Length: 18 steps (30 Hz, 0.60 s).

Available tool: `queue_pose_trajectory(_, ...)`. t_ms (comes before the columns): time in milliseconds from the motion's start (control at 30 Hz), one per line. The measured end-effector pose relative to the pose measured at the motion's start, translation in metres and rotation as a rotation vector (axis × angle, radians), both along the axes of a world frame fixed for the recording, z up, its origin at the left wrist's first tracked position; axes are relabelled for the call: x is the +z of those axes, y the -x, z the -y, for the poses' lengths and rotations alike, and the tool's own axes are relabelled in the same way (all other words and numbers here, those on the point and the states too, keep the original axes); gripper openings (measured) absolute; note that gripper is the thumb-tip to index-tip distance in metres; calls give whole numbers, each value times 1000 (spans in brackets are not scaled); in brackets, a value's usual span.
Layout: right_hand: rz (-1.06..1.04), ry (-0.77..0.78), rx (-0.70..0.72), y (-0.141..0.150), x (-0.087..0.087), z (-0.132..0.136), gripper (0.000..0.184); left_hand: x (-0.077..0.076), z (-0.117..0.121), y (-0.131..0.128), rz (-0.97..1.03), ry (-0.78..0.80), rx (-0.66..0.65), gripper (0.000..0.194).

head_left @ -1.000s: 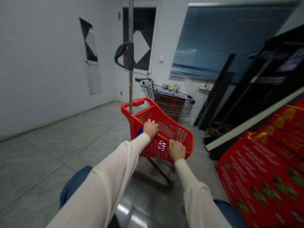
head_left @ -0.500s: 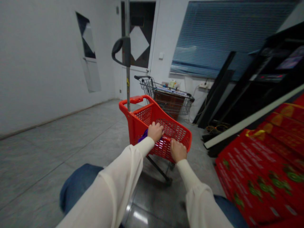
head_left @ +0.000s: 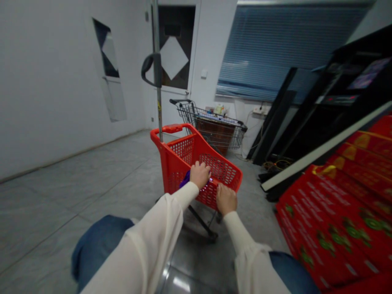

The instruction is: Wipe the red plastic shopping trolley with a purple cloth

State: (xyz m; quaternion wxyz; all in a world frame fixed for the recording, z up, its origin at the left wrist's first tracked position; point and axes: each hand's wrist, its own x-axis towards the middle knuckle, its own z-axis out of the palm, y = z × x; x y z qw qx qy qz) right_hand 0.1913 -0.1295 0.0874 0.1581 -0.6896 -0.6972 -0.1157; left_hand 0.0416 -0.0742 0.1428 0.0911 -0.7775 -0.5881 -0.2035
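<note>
A: Head camera, the only view. What do the hands have?

B: Both are on the near rim of a red plastic shopping cart (head_left: 176,175), at about 12 o'clock. The fingers of the left hand (head_left: 200,174) and the right hand (head_left: 226,200) curl over the rim, clenched on it. The left grip sits farther along, the right closer in.

A: How does the cart lie?

B: Its long axis runs from the hands toward 11 o'clock, ending in a red handle bar (head_left: 170,129). The left hand is the nearer to that far end. A black cart frame (head_left: 202,222) shows below.

A: Anything by the left hand?

B: A purple item (head_left: 185,180), touching or just beside it and partly hidden. Can't tell what it is.

A: Surroundings?

B: A metal pole (head_left: 158,106) with a black curved handle (head_left: 150,69) rises just past the cart's far end, 11 o'clock. A wire shopping cart (head_left: 237,136) with a brown box (head_left: 211,132) in it stands at 1 o'clock. Stacked red printed cartons (head_left: 330,220) fill 3 o'clock. Blue denim legs (head_left: 98,241) show at 7 and 5.
</note>
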Motion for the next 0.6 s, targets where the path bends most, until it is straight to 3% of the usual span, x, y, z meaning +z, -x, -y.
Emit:
queue_pose_trajectory(100, -2, -9, 1, -3, -2, 1, 41, 6, -7, 17, -37, 17, -40, 32)
queue_pose_trajectory(267, -13, -53, -12, 5, -6, 1, 38, 20, -21, 52, -45, -16, 110, 28)
queue_pose_trajectory(367, -33, -98, -13, 13, -8, 1, 36, 14, -14, 42, -41, -41, 128, 27)
queue_pose_trajectory(600, -2, -73, 21, 11, -3, 5, 38, -11, 6, 4, 23, -72, -23, 29)
